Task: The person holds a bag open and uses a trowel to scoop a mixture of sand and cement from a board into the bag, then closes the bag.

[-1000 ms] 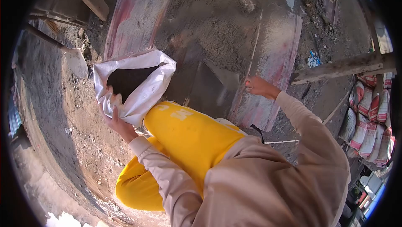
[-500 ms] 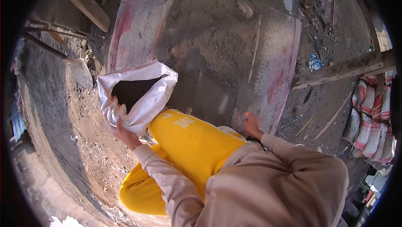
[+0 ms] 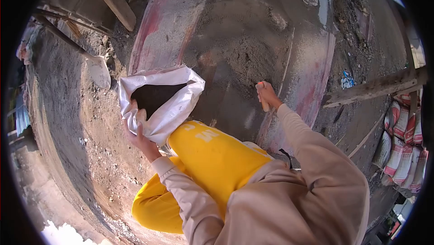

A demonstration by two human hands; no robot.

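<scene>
My left hand [image 3: 141,137] is closed on the folded rim of a white woven sack [image 3: 162,126], fingers inside the mouth and thumb outside. The sack stands with its mouth up against my yellow-clad knee; its inside is dark. My right hand [image 3: 268,94] is wrapped round the short wooden handle [image 3: 264,105] of a hand tool with an orange tip at the upper end. I cannot make out the tool's working end. It is beside a mound of damp grey sand or mortar mix [image 3: 253,59] lying on flat sheets.
A shovel [image 3: 98,71] lies at the left near a wooden beam [image 3: 113,1]. On the right are another beam [image 3: 370,92], a crumpled blue wrapper [image 3: 347,80] and stacked red-and-white sacks [image 3: 400,147]. Red-stained sheets [image 3: 169,16] border the mix.
My right hand has moved forward, away from my body, toward the mix, and the wooden handle now shows. My left hand keeps its hold on the sack. The whole view has shifted slightly.
</scene>
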